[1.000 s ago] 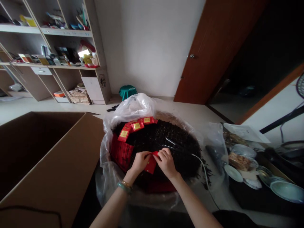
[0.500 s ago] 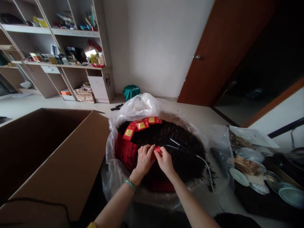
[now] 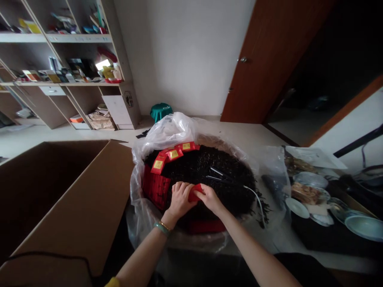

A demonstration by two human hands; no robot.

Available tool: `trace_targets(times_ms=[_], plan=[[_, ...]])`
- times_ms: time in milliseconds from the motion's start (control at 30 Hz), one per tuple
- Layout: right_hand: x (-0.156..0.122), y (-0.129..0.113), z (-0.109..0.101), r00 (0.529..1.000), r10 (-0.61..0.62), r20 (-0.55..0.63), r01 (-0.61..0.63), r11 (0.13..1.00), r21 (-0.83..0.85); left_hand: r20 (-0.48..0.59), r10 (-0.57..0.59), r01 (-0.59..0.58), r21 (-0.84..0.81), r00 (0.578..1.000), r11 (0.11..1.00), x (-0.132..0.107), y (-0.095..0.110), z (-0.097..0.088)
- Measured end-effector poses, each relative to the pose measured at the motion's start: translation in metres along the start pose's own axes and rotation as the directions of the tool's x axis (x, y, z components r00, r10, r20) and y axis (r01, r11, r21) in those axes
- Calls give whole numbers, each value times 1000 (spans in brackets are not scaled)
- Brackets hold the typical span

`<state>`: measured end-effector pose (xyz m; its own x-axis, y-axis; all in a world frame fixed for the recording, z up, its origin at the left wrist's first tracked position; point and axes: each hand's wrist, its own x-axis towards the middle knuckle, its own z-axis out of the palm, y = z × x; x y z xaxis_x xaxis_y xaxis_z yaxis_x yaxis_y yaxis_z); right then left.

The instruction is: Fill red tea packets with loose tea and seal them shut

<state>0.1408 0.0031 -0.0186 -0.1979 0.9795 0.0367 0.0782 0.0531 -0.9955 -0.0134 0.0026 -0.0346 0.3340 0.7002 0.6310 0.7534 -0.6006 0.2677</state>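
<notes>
My left hand (image 3: 179, 198) and my right hand (image 3: 210, 197) meet over a big heap of dark loose tea leaves (image 3: 206, 175) in a clear plastic bag (image 3: 167, 133). Both hands pinch the same small red packet (image 3: 194, 194), fingers closed on it. A row of red packets (image 3: 154, 187) stands along the heap's left edge, and three with yellow labels (image 3: 170, 155) lie on top at the back. A black tool with a white cable (image 3: 221, 177) rests on the leaves just beyond my right hand.
A large open cardboard box (image 3: 68, 199) stands at the left. Bowls and dishes (image 3: 314, 199) crowd the table at the right. Shelves with clutter (image 3: 66, 67) line the back left wall, with a green stool (image 3: 160, 110) and a brown door (image 3: 269, 59) beyond.
The red packet was held up flat between my hands; now both hands have closed round it lower on the leaves. The camera view shifted slightly.
</notes>
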Motion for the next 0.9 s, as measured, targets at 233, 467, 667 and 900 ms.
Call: trace_targets(times_ms=[233,467,667,900], plan=[[0,2,1,986,130,101,-139,987,85,42,38,-38,-4,998,999,0,-2,1],[3,6,8,997,55,-47,-48,991,127,77,23,-26,33,997,999,0,-4,2],[3,-2,5,992,123,30,-127,952,279,87,40,-47,73,995,996,4,-5,-2],[2,-8,8,969,119,217,-173,953,249,182,114,-133,94,977,987,6,-13,-15]])
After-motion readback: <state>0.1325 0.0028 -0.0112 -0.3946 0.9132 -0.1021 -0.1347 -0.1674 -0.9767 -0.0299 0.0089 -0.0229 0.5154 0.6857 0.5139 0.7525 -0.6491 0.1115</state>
